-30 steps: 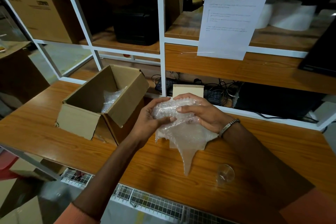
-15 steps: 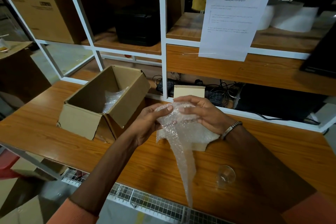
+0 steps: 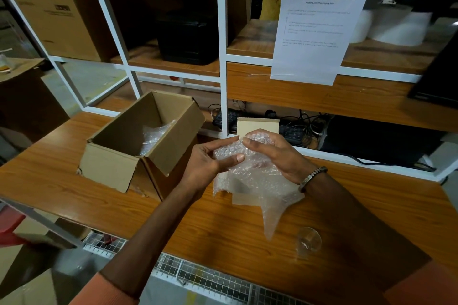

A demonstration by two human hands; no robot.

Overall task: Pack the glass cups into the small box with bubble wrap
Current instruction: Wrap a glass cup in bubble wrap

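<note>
step: wrapping, judged mid-way; the person holds a bubble wrap bundle [image 3: 247,166] above the wooden table [image 3: 62,176], just right of the small box [image 3: 138,146]
left hand [image 3: 210,163]: fingers under the bundle, thumb pressed on its front, so it grips the wrap
right hand [image 3: 275,153]: curled over the top and far side, fingertips pinching the wrap at the upper edge
wrapped item: likely a glass cup inside, cannot tell for sure, plastic too cloudy
bundle axis: long axis looks roughly level, running left to right between the palms; which end is the rim cannot be told
loose tail: hangs down and right from the bundle, tapering to a point near the table, right of the box
bare cup: glass cup [image 3: 308,240] on the table, well right of the box and nearer the person, unwrapped; upright or tipped unclear
box: flaps open, mouth tilted up toward the camera, some wrap [image 3: 153,136] already inside
card: cardboard piece [image 3: 257,125] stands behind the hands, right of the box
how to do it well: judged best to keep the thumb pinning the overlap while the other hand rolls; tuck the tail over an open end so no glass is left bare; don't squeeze hard
risk: loose tail may unwind when the bundle goes into the box
</note>
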